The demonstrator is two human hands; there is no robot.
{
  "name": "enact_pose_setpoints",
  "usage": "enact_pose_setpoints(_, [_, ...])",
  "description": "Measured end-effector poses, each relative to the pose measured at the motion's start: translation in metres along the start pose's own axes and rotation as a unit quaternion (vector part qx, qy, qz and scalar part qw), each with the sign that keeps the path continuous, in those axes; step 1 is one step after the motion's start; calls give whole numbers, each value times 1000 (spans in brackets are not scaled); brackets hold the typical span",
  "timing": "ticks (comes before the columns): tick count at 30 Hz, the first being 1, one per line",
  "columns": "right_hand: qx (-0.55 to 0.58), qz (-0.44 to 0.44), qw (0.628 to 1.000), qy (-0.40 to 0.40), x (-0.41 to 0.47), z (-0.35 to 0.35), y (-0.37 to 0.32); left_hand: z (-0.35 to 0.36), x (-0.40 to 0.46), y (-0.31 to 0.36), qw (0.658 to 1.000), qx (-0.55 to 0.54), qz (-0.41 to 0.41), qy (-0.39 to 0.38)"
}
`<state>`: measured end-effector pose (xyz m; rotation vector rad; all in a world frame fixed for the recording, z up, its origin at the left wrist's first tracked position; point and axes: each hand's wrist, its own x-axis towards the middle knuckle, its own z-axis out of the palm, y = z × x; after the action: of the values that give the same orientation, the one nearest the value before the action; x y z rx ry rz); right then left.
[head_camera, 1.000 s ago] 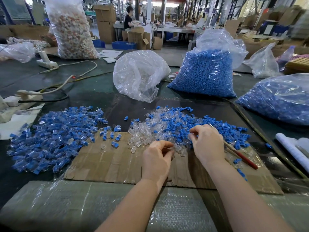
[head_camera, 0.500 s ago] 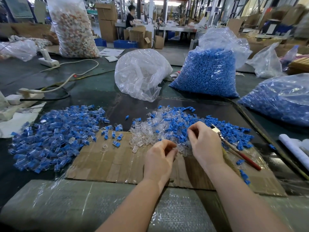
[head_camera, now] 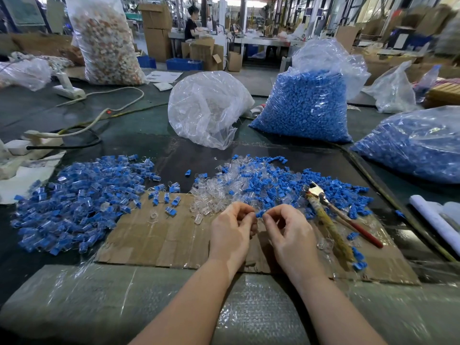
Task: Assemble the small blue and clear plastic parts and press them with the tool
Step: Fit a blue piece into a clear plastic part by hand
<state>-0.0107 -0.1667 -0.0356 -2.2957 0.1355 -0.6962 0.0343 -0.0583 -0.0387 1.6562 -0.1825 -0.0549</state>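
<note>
My right hand (head_camera: 290, 230) pinches a small blue part (head_camera: 259, 214) and my left hand (head_camera: 232, 227), fingers curled, probably a clear one; both seem light, stiff, slippery, so I grip their sides.

A dark green surface (head_camera: 139, 125) carries everything. At its middle lies a flat sheet of cardboard (head_camera: 159, 235), and bubble wrap (head_camera: 249, 310) covers the near edge at 6 o'clock. At 9 o'clock sits a heap of assembled pieces (head_camera: 79, 200), blue and clear. At 1 o'clock of the cardboard spreads a mixed pile of loose parts (head_camera: 251, 180). Pliers (head_camera: 331, 215) lie at 3 o'clock on the cardboard's right side. A nearly empty clear bag (head_camera: 206, 108) stands at 12 o'clock, a full bag of blue parts (head_camera: 306, 105) at 1 o'clock, another blue bag (head_camera: 413, 145) at 2 o'clock. A power strip (head_camera: 69, 90) and white cable (head_camera: 99, 115) lie at 10 o'clock.
</note>
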Motion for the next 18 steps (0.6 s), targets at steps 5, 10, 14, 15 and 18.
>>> enact_pose_setpoints(5, [-65,-21,998,16,-3,0,-4,0,-1,1,1000,-4,5,-6])
enact_pose_setpoints(10, [-105,-24,994,10,-5,3,-5,0,-1,-1,1000,8,10,-13])
enact_pose_setpoints(14, [-90,-16,996,-1,-4,2,-4,-1,0,-2,999,24,20,-7])
enact_pose_setpoints(15, [-84,-20,996,4,-3,1,-3,-1,-1,-1,999,31,25,-5])
enact_pose_setpoints(18, [-60,-44,997,14,-4,0,-4,-1,-1,0,999,26,25,-12])
